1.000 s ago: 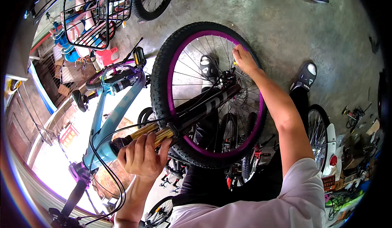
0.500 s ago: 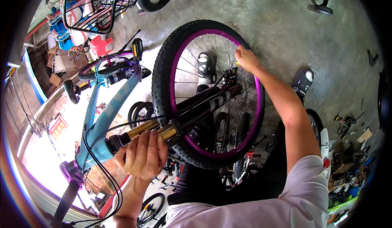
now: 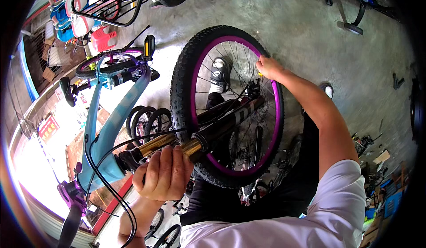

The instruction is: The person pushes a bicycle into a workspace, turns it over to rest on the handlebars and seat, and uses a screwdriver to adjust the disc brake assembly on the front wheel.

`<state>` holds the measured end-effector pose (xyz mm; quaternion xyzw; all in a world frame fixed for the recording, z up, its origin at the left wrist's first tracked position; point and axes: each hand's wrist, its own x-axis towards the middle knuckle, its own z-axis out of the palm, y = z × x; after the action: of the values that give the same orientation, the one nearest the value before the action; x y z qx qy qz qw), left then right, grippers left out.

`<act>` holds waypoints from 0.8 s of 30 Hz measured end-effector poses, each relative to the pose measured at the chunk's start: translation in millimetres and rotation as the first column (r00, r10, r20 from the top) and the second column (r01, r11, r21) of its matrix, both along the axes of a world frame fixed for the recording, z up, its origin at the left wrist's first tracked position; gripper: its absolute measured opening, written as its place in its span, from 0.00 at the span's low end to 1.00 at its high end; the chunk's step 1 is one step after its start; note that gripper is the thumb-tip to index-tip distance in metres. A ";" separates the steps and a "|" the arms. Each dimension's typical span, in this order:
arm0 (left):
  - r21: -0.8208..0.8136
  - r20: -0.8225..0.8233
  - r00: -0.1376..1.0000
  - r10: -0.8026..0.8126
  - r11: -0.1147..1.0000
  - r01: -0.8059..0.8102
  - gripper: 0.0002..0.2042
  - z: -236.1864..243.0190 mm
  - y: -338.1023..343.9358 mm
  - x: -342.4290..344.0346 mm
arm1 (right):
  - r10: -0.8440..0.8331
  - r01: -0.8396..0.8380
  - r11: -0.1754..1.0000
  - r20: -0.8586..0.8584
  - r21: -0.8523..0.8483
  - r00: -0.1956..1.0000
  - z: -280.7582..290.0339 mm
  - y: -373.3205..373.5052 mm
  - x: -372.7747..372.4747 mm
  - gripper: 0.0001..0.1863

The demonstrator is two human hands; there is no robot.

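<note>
My left hand [image 3: 164, 174] is wrapped around a gold tube of the bicycle fork [image 3: 224, 123], just below the light blue frame [image 3: 108, 134]. The fork lies tilted, its black lower legs reaching the hub. Between those legs sits a wheel with a knobby black tire [image 3: 181, 77] and a purple rim [image 3: 278, 119]. At the wheel's upper right, my right hand [image 3: 270, 68] is closed by the rim. A small yellow piece shows just under its fingers; what they hold is hidden. Black cables [image 3: 100, 172] curve past my left wrist.
A purple stem clamp [image 3: 71, 194] and black handlebar are at the lower left. A black wire basket [image 3: 111, 8] stands at the upper left, near a red plastic stool [image 3: 103, 38]. Other bikes stand below and behind. Parts and boxes [image 3: 386, 190] are heaped at the right.
The view has shifted a little. My left hand and the fork sit slightly farther right in the picture, and the wheel is a bit lower. Both hands keep their holds.
</note>
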<state>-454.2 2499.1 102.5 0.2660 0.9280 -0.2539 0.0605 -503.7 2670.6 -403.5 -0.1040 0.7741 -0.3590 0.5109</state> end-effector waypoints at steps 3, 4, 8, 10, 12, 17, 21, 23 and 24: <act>-0.001 0.002 1.000 -0.008 1.000 0.008 0.09 1.9 1.5 -4.4 | 0.020 -0.020 1.000 -0.006 -0.014 1.000 4.5 -1.4 -2.5 0.28; 0.006 0.000 1.000 -0.009 1.000 0.009 0.09 0.9 1.1 -3.8 | 0.024 -0.024 1.000 -0.013 -0.012 1.000 4.2 -0.2 -3.0 0.28; 0.017 -0.001 0.999 -0.039 0.999 0.039 0.10 -0.1 -3.0 -4.3 | 0.059 -0.060 0.998 -0.039 -0.021 0.998 -2.6 -1.1 -4.6 0.27; 0.016 0.010 0.999 -0.049 0.999 0.049 0.10 0.8 -3.6 -4.6 | 0.063 -0.065 0.998 -0.054 -0.025 0.997 -4.0 -3.2 -5.4 0.25; 0.022 0.008 0.999 -0.051 0.998 0.051 0.10 0.7 -3.6 -5.0 | 0.288 -0.295 0.952 -0.084 -0.083 0.954 -7.9 -4.9 -14.5 0.26; 0.016 0.028 0.999 -0.034 0.999 0.034 0.11 1.3 -0.5 -9.8 | 0.442 -0.444 0.896 -0.070 -0.015 0.894 -6.3 -10.7 -26.9 0.28; 0.034 0.008 1.000 -0.022 0.999 0.022 0.11 1.2 1.4 -4.2 | 0.041 -0.043 0.999 0.066 0.029 0.997 -20.6 -0.6 -4.3 0.32; 0.034 0.041 0.999 0.012 0.999 -0.014 0.10 6.4 2.3 -0.3 | -0.291 0.283 0.957 0.196 0.069 0.937 -24.5 5.1 10.0 0.32; 0.031 0.058 0.998 0.029 0.999 -0.031 0.10 7.1 3.4 -0.5 | -0.445 0.434 0.895 0.253 0.101 0.859 -27.3 5.4 17.0 0.32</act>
<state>-454.6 2502.5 109.6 0.2603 0.9336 -0.2303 0.0866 -486.7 2676.0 -430.7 0.1357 0.7076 -0.4611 0.5180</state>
